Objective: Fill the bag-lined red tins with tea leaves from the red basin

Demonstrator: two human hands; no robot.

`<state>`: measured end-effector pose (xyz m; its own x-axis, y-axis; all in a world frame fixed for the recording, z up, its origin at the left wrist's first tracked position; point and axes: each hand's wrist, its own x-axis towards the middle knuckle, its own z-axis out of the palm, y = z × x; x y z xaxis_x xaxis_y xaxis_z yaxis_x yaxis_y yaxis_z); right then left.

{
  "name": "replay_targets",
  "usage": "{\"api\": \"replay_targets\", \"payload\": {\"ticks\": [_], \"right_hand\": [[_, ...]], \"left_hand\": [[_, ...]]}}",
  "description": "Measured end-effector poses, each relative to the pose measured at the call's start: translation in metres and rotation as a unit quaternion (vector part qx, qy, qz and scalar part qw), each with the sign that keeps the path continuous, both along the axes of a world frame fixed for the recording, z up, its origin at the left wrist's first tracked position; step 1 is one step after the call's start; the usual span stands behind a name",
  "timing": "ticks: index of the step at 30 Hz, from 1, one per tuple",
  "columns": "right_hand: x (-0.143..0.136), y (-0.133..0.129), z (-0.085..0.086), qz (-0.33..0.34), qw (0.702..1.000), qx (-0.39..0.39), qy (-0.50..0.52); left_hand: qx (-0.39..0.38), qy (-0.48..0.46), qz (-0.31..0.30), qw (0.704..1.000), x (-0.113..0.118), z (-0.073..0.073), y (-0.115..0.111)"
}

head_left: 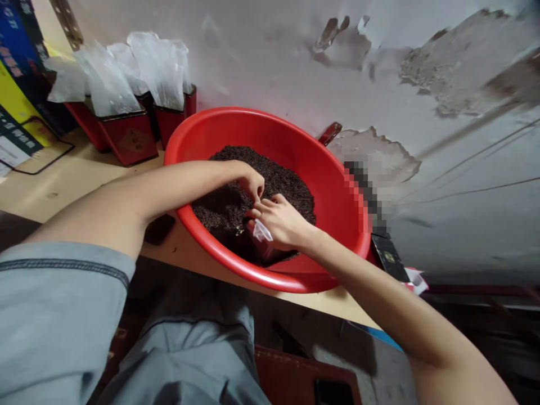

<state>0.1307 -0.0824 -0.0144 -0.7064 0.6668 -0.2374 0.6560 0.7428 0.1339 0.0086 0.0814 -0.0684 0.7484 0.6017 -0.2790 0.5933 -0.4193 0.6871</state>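
Note:
A big red plastic basin (337,208) holds a heap of dark, loose leaf-like material (282,174). Over the heap, my left hand (252,183) has its fingers pinched together, close to the fingertips of my right hand. My right hand (280,222) is closed around the top of a clear plastic bag (262,232), whose crumpled edge sticks out below the fingers. Under that hand a dark red tin (264,250) rests tilted inside the basin near its front wall, mostly covered by the hand. What the left fingertips pinch is too small to make out.
Several red tins (129,138) lined with clear bags stand at the back left, beside printed boxes (19,84). The basin sits on a pale wooden table (34,188) against a peeling wall. A black lid-like piece (388,257) lies right of the basin.

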Motion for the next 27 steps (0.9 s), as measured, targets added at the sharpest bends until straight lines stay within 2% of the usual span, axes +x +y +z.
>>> {"api": "replay_targets", "payload": {"ticks": [3,6,9,11,13,16,19,21,27], "right_hand": [[0.001,0.014,0.005,-0.087,0.994,0.051,-0.044],[0.006,0.031,0.012,-0.217,0.97,0.067,-0.086],[0.012,0.044,0.015,-0.292,0.951,0.065,-0.077],[0.014,0.05,0.012,-0.32,0.945,0.058,-0.05],[0.013,0.052,0.008,-0.348,0.936,0.053,-0.026],[0.011,0.046,0.0,-0.375,0.925,0.069,0.006],[0.016,0.03,-0.006,-0.389,0.916,0.085,0.039],[0.026,0.017,-0.011,-0.398,0.912,0.069,0.071],[0.063,-0.003,-0.033,-0.372,0.884,-0.038,0.282]], "left_hand": [[0.083,0.085,-0.031,0.992,-0.019,0.019,-0.001],[0.141,0.058,-0.005,0.988,-0.043,0.045,-0.013],[0.173,0.05,0.033,0.983,-0.057,0.066,-0.044],[0.159,0.079,0.046,0.983,-0.057,0.071,-0.073],[0.121,0.12,0.039,0.984,-0.049,0.068,-0.101],[0.156,0.137,0.044,0.977,-0.034,0.051,-0.124],[0.194,0.138,0.01,0.971,-0.027,0.037,-0.126],[0.212,0.137,-0.023,0.967,-0.028,0.032,-0.125],[0.321,0.117,-0.105,0.934,-0.037,0.033,-0.133]]}}
